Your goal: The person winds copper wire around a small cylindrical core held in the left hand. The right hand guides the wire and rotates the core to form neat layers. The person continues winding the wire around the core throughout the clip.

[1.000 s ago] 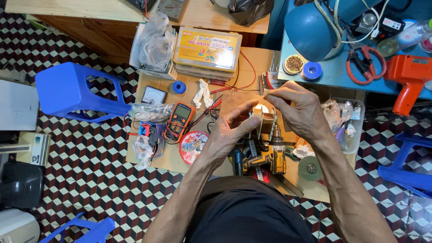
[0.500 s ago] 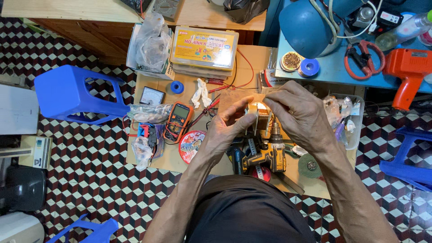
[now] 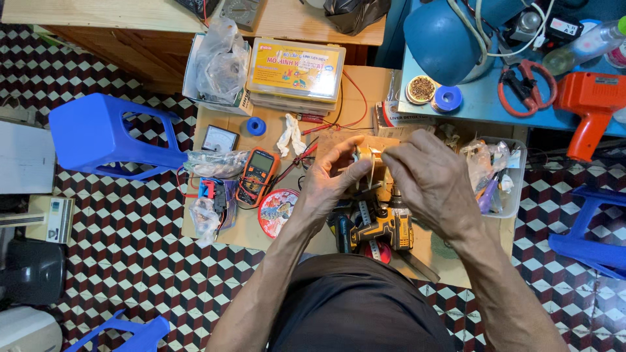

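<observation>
A small pale block-shaped part [image 3: 369,158] sat pinched between both hands, held above the low wooden table [image 3: 228,241] and just above the yellow-and-black cordless drill [image 3: 383,225]. What kind of part it was could not be told, since the fingers covered most of it. The left hand [image 3: 330,184] closed on the part's left side, thumb and forefinger curled narrowly around its edge. The right hand [image 3: 433,182] gripped it from the right, fingertips pressed together on its top corner, the back of the hand turned to the camera.

The drill lay on its side directly beneath the hands. Left of the drill rested a round red tin lid [image 3: 277,212], and further left an orange multimeter [image 3: 257,177] with its red leads trailing over the table. Beyond the multimeter, away from the drill, stood a small square panel meter [image 3: 216,138] and a blue roll of tape [image 3: 256,126]. Above the drill, toward the table's far edge, a yellow-lidded plastic parts box [image 3: 297,73] stood beside a crumpled clear bag [image 3: 222,62]. Right of the drill a clear tub [image 3: 512,195] held bagged bits. Well to the right and above, an orange heat gun [image 3: 590,104] lay on a blue surface [image 3: 482,104]. Far left of the drill a blue plastic stool [image 3: 107,137] stood on the checkered floor [image 3: 117,261].
</observation>
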